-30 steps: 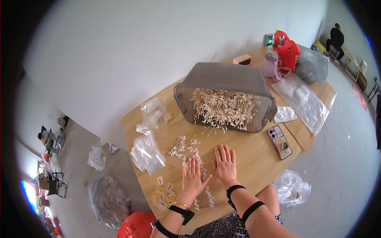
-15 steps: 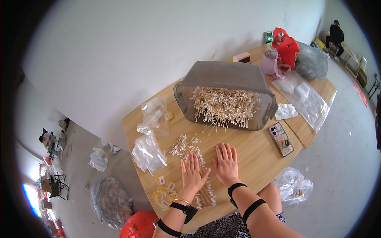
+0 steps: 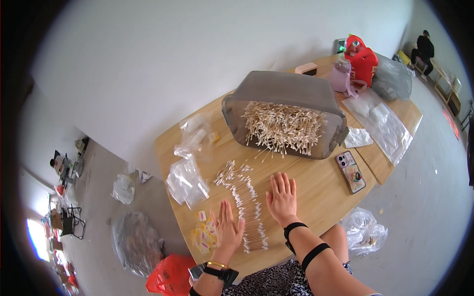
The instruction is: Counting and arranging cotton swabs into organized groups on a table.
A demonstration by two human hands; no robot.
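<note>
A long row of cotton swabs lies side by side on the wooden table, with a looser heap of swabs at its far end. My left hand is flat, fingers stretched, just left of the row and beside several small yellow-and-white paper labels. To the right of the row my right hand rests palm down with its fingers straight. Neither hand holds anything. Beyond them a grey plastic bin lies on its side, its mouth toward me, full of loose cotton swabs.
Clear plastic bags lie at the table's left. On the right are a phone, a white paper, a flat clear bag, a pink bag and a red bag. A red plastic bag sits beside the table.
My left hand has moved left and toward me, off the row of swabs, uncovering it. The right hand stays nearly in place. The view has shifted slightly.
</note>
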